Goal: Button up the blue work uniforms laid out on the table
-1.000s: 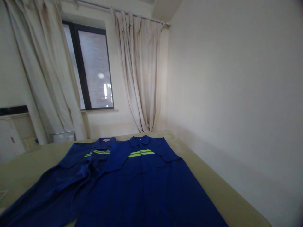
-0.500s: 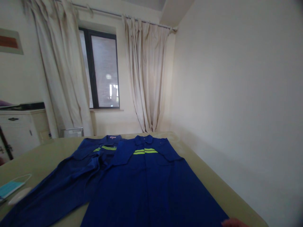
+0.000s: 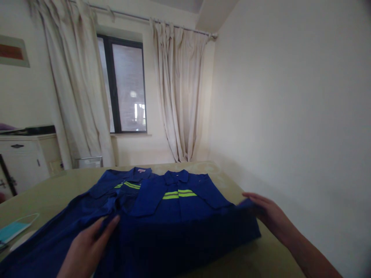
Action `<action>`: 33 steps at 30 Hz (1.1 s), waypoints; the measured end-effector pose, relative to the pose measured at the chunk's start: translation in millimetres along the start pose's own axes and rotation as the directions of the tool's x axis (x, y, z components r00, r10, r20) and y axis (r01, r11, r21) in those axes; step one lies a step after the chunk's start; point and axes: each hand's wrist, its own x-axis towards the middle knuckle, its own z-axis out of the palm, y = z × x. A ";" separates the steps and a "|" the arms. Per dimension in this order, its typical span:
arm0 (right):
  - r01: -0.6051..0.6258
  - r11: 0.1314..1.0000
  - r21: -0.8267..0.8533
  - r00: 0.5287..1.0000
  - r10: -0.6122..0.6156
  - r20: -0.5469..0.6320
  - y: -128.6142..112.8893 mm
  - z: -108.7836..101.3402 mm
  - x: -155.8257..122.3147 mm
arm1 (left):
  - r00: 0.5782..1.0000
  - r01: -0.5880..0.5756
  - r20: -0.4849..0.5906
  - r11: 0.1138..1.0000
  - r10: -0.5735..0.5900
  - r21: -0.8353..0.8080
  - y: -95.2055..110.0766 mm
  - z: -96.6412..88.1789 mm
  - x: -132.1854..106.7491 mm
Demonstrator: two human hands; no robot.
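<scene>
A dark blue work coverall (image 3: 179, 210) with a collar and a yellow-green reflective band lies face up, its lower part raised off the table and bent toward the collar. My left hand (image 3: 88, 245) pinches the left end of that raised part, fingers closed. On the other side my right hand (image 3: 265, 212) grips its right end, thumb and fingers on the cloth. Both hands are slightly blurred. A second blue coverall (image 3: 68, 218) with a similar band lies at the left, partly under the first, near my left hand.
The garments lie on a pale green table (image 3: 78, 179). A blue face mask (image 3: 13, 230) and a white rounded object (image 3: 21, 240) are at its left. A white wall (image 3: 290, 116) runs along the right side; curtains (image 3: 182, 96) hang behind, and a cabinet (image 3: 23, 162) stands at the left.
Both hands have come into fuller view, now holding the coverall's lower part. That part has been lifted and carried away from me, toward the collar.
</scene>
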 end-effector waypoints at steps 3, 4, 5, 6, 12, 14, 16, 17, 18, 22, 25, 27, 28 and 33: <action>0.152 0.988 0.012 0.988 -0.152 -0.024 -32.9 59.4 77.2 | 0.993 0.113 0.011 0.958 -0.114 -0.263 38.2 35.8 86.1; 0.200 0.980 -0.015 0.978 -0.201 -0.056 -37.3 76.9 95.8 | 0.992 0.105 -0.025 0.927 -0.122 -0.360 46.7 46.6 106.9; 0.216 0.976 -0.027 0.974 -0.217 -0.064 -37.6 92.1 109.3 | 0.991 0.075 -0.076 0.925 -0.111 -0.372 50.3 56.5 122.0; 0.226 0.973 -0.041 0.971 -0.229 -0.070 -33.9 104.5 117.5 | 0.991 0.057 -0.099 0.948 -0.093 -0.315 48.3 65.1 130.8; 0.469 0.672 -0.573 0.883 -0.348 0.315 46.7 113.4 91.5 | 0.970 -0.204 0.139 0.979 0.199 0.026 -52.0 81.8 88.7; 0.437 0.599 -0.671 0.899 -0.275 0.340 75.3 97.5 77.9 | 0.964 -0.208 0.185 0.975 0.192 0.072 -85.4 74.9 65.9; 0.339 0.586 -0.736 0.940 -0.246 0.238 95.3 78.5 69.6 | 0.968 -0.150 0.211 0.987 0.135 0.056 -105.3 64.9 50.8; 0.292 0.594 -0.750 0.954 -0.242 0.179 101.7 68.9 66.8 | 0.970 -0.110 0.221 0.993 0.099 0.037 -110.5 59.4 46.4; 0.255 0.605 -0.755 0.962 -0.240 0.133 105.8 59.7 64.2 | 0.970 -0.072 0.234 0.997 0.067 0.015 -113.3 53.7 43.6; 0.238 0.645 -0.726 0.969 -0.204 0.137 107.9 28.5 49.6 | 0.946 -0.025 0.322 0.999 0.036 -0.038 -116.5 34.7 37.1; 0.337 0.668 -0.663 0.939 -0.185 0.290 106.0 13.3 35.3 | 0.930 -0.111 0.352 0.994 0.101 0.008 -121.1 29.7 28.1; 0.373 0.670 -0.642 0.921 -0.186 0.341 105.2 9.1 27.9 | 0.933 -0.181 0.330 0.980 0.144 0.085 -123.8 30.7 20.8; 0.378 0.668 -0.641 0.920 -0.192 0.342 104.2 8.6 25.0 | 0.938 -0.212 0.305 0.969 0.164 0.130 -124.4 31.5 17.1; 0.435 0.679 -0.591 0.900 -0.318 0.298 80.9 2.6 10.7 | 0.927 -0.372 0.093 0.855 0.363 0.361 -122.8 17.0 -3.4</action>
